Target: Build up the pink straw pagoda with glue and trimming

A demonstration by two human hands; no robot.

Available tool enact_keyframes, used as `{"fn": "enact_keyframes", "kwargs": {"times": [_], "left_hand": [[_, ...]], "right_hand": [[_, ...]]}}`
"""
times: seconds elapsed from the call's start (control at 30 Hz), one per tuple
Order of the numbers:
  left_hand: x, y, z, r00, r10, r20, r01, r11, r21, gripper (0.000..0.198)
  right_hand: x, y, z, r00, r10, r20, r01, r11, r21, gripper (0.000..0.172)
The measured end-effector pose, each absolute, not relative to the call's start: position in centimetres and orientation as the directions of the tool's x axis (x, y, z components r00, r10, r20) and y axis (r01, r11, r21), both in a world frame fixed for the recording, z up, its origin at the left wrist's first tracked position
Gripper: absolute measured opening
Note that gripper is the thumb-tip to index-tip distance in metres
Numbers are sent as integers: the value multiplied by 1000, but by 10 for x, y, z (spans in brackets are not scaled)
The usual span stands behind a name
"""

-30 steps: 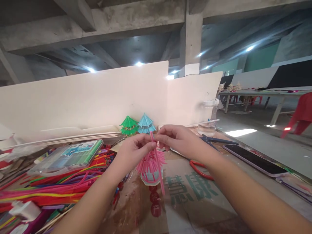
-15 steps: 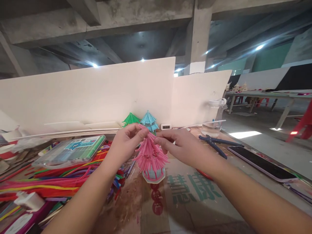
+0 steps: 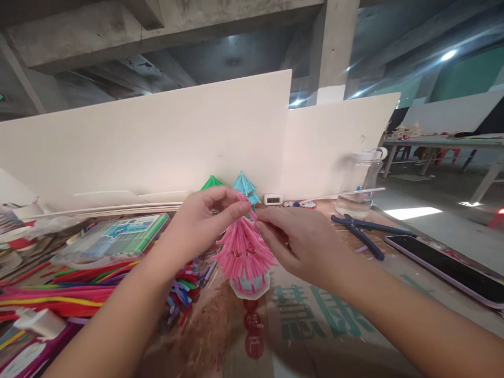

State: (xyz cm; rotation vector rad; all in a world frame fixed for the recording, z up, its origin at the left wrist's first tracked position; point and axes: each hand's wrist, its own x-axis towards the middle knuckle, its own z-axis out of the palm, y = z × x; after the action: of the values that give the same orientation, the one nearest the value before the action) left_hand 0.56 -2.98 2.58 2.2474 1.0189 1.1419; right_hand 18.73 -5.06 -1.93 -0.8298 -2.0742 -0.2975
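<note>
Hands: left hand [image 3: 205,220] raised over the tabletop [image 3: 397,273], thumb and forefinger pinched on the peak of the pink tiered tower model of thin plastic straws [image 3: 244,254]; right hand [image 3: 303,241] reaches in from the right, its fingertips [image 3: 260,226] touching the same peak, though I cannot tell whether they grip it.
Held item, position: the model stands upright between both hands, on its pale blue base [image 3: 250,286], at the near left corner of the brown cardboard sheet with green printed characters [image 3: 315,315].
Behind the model: green paper-and-straw tower model [image 3: 212,182] and light blue tower model [image 3: 244,186], side by side against the white foam boards [image 3: 157,142]; small white digital clock [image 3: 272,199] just to their right.
Left of the hands: clear flat plastic box with green contents [image 3: 114,239]; below it, a loose heap of multicoloured pipe cleaners [image 3: 79,294].
Right of the hands: blue-handled pliers [image 3: 362,231], clear plastic jar with white lid [image 3: 360,184] behind them, black smartphone lying flat [image 3: 449,268] near the edge.
</note>
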Motion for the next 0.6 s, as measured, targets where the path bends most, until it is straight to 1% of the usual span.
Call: {"fn": "enact_keyframes", "kwargs": {"times": [0.1, 0.17, 0.27, 0.37, 0.47, 0.6], "left_hand": [[0, -24, 37, 382, 770, 511, 476, -638, 605, 32], [-3, -20, 39, 360, 782, 509, 587, -614, 528, 35], [-7, -15, 33, 352, 805, 478, 712, -562, 421, 38], [-9, -11, 22, 394, 808, 438, 716, -568, 406, 40], [-9, -9, 13, 412, 803, 431, 705, -580, 408, 37], [-4, -8, 6, 410, 795, 448, 693, -590, 414, 28]], "right_hand": [[192, -53, -25, -416, 416, 809, 692, 721, -15, 29], [195, -54, -29, -427, 409, 806, 705, 709, 14, 29], [198, -53, -34, -446, 448, 775, 728, 685, 23, 33], [197, -52, -38, -457, 506, 731, 758, 652, 22, 33], [193, -50, -43, -486, 568, 665, 773, 633, 24, 25], [187, -50, -48, -516, 568, 641, 773, 632, 62, 21]]}}
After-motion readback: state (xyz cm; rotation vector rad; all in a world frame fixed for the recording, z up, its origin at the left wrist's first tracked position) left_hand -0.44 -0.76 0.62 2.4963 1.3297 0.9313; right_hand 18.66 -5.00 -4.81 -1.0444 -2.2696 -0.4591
